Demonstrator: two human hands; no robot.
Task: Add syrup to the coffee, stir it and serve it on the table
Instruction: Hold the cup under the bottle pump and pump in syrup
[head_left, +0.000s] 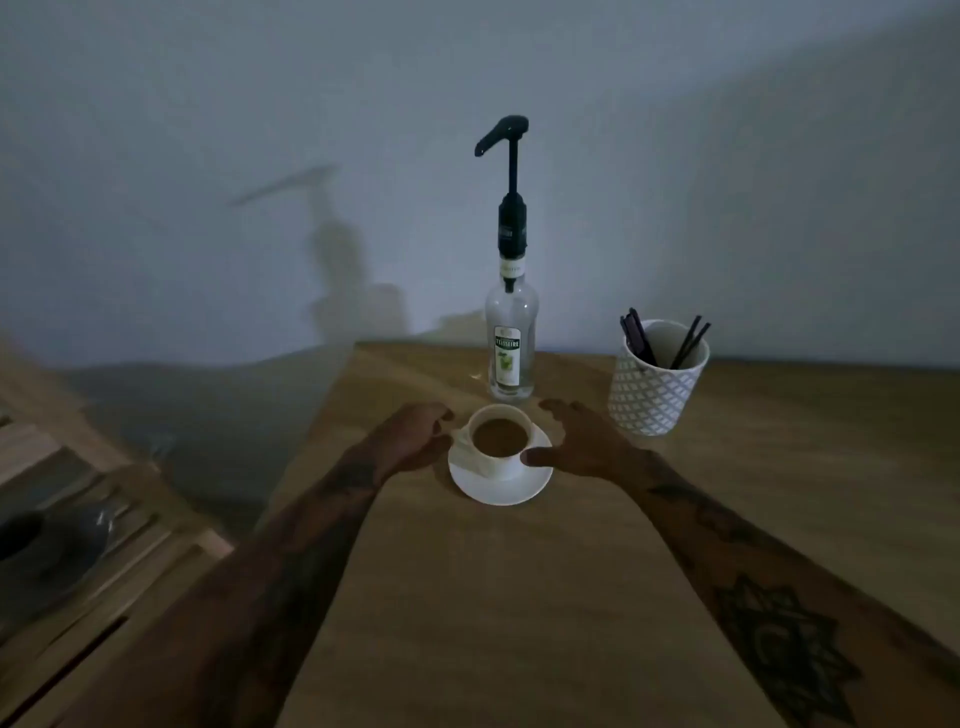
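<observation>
1. We are looking down at a white coffee cup (500, 438) sitting on its white saucer (501, 480), on the wooden table (519, 597), near the table's far left corner.
2. Our left hand (415, 434) is curling at the saucer's left rim; whether it is gripping we cannot tell.
3. Our right hand (582, 441) is spreading its fingers wide, thumb resting against the cup's right side, not clenching.
4. The syrup bottle (510, 343) with its black pump (506, 156) is standing upright just behind the cup.
5. A patterned pot (657, 384) of dark stirrers (688, 340) is standing to the right, with bare tabletop lying open in front.
</observation>
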